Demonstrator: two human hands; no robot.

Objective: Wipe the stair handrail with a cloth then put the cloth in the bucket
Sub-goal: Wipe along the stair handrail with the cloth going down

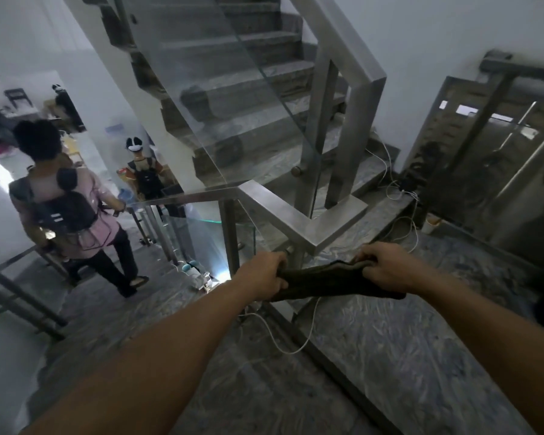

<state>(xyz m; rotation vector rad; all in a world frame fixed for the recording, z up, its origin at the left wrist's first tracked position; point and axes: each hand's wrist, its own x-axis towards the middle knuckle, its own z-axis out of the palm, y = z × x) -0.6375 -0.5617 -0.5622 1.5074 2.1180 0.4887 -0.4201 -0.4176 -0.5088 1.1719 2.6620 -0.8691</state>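
A dark, ribbed-looking cloth is stretched between both hands just in front of the brushed steel handrail, a flat, square-edged bar that bends at sharp corners above clear glass panels. The left hand clenches the cloth's left end, its fingers curled around the bunched fabric. The right hand grips the other end, fingers folded over its upper edge. The cloth hangs in the air, apart from the rail, its long axis running nearly level from left to right, sagging slightly toward the right. The landing floor below is polished, veined grey stone, with a thin white cable trailing across it.
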